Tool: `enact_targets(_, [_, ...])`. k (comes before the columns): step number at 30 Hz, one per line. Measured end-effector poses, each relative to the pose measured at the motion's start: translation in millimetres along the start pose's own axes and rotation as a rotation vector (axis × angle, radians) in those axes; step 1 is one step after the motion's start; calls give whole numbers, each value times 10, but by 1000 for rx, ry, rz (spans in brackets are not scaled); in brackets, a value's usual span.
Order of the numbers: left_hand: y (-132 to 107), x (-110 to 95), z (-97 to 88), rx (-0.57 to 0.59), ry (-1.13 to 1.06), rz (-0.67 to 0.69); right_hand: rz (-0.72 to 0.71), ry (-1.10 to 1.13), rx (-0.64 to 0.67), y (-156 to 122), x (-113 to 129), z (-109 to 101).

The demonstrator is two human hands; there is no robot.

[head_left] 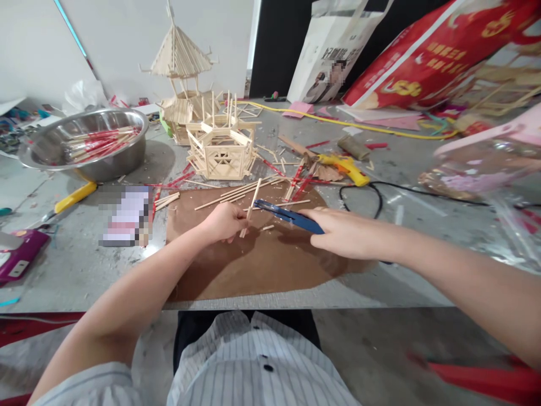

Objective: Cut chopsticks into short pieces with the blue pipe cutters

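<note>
My left hand [222,221] is closed around a thin wooden stick [252,205] that stands tilted over a brown cardboard mat [253,265]. My right hand [338,230] grips a pair of blue-handled cutters [287,215], whose tip reaches the stick. Several loose wooden sticks [236,193] lie on the mat just beyond my hands. Behind them stands a small hexagonal stick-built frame [221,148], and farther back a stick pavilion with a pointed roof [180,62].
A steel bowl [46,148] holding red-wrapped chopsticks sits at the left. A yellow glue gun [346,167] with a black cable lies at the right of the mat. A yellow-handled tool [74,197], a purple device [19,256], a clear plastic bag [486,169] and red bags surround the work area.
</note>
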State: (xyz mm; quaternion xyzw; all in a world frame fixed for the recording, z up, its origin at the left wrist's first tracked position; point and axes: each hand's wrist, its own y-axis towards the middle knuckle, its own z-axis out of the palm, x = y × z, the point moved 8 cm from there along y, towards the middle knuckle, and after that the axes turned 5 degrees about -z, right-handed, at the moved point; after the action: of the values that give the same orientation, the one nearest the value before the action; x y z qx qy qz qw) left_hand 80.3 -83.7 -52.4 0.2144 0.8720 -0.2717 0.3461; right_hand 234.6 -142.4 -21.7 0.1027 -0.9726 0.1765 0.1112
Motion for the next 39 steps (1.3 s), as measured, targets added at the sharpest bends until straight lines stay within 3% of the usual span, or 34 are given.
enact_targets(3, [-70,-21,24,107,-133,-83,-5,63,53,8,12,27])
enact_targets(8, [-134,-99,-43,118,-246,-73,66,103,139,6,-36,65])
enact_targets(16, [-28,62,298,335,-302,-152,43,60,313,129,88,262])
enact_targets(21, [0,106,299,323,-262,-221,55,34,333,186,174,257])
enact_targets(39, [6,82,288,321,-186,-243,82,20,355,217,148,300])
